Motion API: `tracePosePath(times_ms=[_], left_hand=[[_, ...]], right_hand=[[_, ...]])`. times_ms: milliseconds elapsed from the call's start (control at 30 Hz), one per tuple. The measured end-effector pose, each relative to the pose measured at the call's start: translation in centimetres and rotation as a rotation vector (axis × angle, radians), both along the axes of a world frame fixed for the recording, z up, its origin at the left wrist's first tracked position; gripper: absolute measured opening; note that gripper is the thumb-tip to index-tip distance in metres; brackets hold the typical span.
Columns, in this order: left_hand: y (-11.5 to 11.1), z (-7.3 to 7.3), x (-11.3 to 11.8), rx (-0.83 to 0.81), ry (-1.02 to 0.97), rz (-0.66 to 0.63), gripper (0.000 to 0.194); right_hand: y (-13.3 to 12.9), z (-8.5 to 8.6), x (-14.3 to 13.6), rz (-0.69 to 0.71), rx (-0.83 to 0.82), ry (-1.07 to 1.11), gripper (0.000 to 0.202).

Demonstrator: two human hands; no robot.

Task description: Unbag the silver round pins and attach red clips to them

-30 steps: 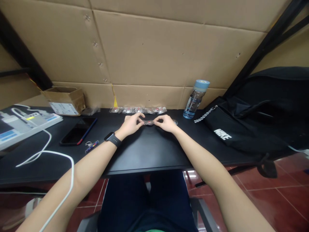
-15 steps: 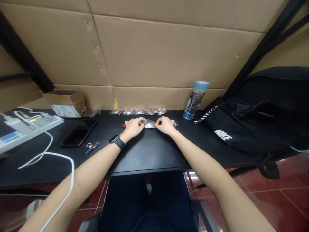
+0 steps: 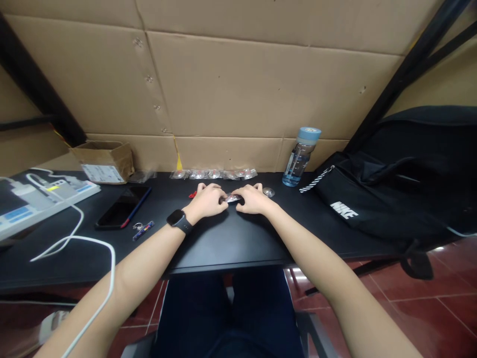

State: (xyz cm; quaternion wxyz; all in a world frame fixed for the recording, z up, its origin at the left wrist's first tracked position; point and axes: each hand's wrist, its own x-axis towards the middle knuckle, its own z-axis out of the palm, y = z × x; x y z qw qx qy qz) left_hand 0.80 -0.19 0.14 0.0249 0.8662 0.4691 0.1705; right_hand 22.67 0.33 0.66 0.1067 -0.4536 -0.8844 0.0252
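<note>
Between my two hands is a small shiny clear plastic packet [image 3: 233, 198], just above or on the black table. My left hand [image 3: 207, 200], with a dark watch [image 3: 179, 220] on the wrist, is closed on the packet's left end. The fingers of my right hand [image 3: 252, 199] pinch its right end. What lies inside the packet is too small to make out. A small red thing [image 3: 193, 194] shows beside my left hand, partly hidden. Just beyond my right hand lies a round shiny disc-like piece [image 3: 268, 192].
Several clear packets [image 3: 214, 174] form a row along the cardboard wall [image 3: 231, 89]. A water bottle [image 3: 299, 156] and a black bag [image 3: 372, 199] are on the right. Leftward are a phone [image 3: 123, 207], a keychain [image 3: 143, 230], a cardboard box [image 3: 104, 161] and a power strip [image 3: 48, 204] with cables.
Both hands have come slightly nearer the table's front edge and curled further over the packet. The packet now looks tilted, with less of it showing. The disc-like piece is more exposed.
</note>
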Motion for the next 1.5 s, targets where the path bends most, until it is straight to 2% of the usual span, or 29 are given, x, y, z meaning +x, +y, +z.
tracePosePath(times_ms=[133,200,267,300,367,567,733,800,900,1033,1167,1233,1333,1500], left_hand=[[-0.7,0.3,0.0,0.033,0.041,-0.047,0.061],[-0.9,0.2,0.3,0.061,0.08,-0.038,0.05],[-1.0,0.1,0.6,0.095,0.111,-0.03,0.03],[-1.0,0.1,0.7,0.113,0.115,-0.027,0.025],[-1.0,0.1,0.6,0.144,0.092,-0.024,0.027],[-0.5,1.0,-1.3,0.125,-0.054,-0.022,0.027],[-0.3,2.2,-2.8,0.157,-0.205,0.06,0.034],[-0.3,2.6,-3.2,0.16,-0.247,0.109,0.035],[-0.1,2.8,-3.6,0.13,-0.282,0.151,0.032],[0.4,2.4,-4.1,0.088,-0.357,0.165,0.037],[0.4,1.7,-4.1,0.02,-0.403,0.125,0.035],[0.3,1.3,-3.7,0.02,-0.415,0.083,0.033],[-0.1,0.8,-2.9,0.054,-0.451,0.003,0.029],[-0.6,0.6,-1.8,0.037,-0.427,-0.056,0.029]], right_hand=[[-0.7,0.0,-0.5,-0.041,0.1,-0.007,0.065],[-0.9,-0.1,-0.7,-0.045,0.153,-0.024,0.059],[-1.0,-0.1,-0.8,-0.03,0.178,-0.033,0.042],[-1.0,-0.1,-0.8,-0.018,0.182,-0.032,0.032],[-1.1,0.0,-0.8,0.002,0.189,-0.023,0.021],[-0.7,0.8,-1.8,0.038,0.254,0.047,0.02],[2.6,2.2,-2.0,0.025,0.371,0.073,0.024],[4.7,2.8,-1.9,-0.013,0.399,0.06,0.028],[8.0,3.2,-2.0,-0.145,0.441,0.019,0.036],[10.8,2.1,-2.3,-0.215,0.4,-0.034,0.041],[11.9,0.4,-2.1,-0.18,0.295,-0.082,0.047],[12.0,-0.1,-1.7,-0.157,0.261,-0.077,0.052],[11.0,-0.1,-0.5,-0.2,0.253,-0.05,0.053],[6.8,0.5,3.4,-0.342,0.148,0.012,0.048]])
